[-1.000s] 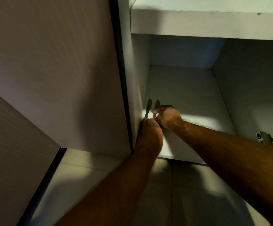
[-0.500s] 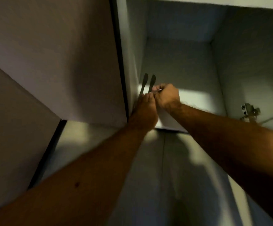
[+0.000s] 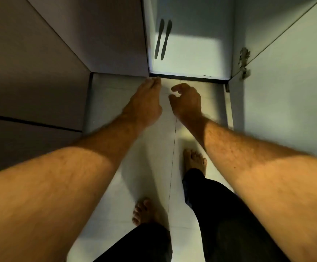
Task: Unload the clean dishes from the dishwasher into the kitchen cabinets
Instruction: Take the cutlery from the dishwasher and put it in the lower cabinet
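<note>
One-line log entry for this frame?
stage: utensils placed | two utensils side by side on cabinet floor | left hand empty | right hand empty

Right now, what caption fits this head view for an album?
Two utensils lie side by side in the open cabinet; both empty hands hover outside it.

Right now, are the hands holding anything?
Nothing. The left hand and right hand are both empty; the two knives lie in the cabinet.

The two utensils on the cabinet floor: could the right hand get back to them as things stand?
Probably yes. The right hand hangs empty just outside the open cabinet, and nothing stands between it and the two utensils lying side by side near the left wall.
</note>
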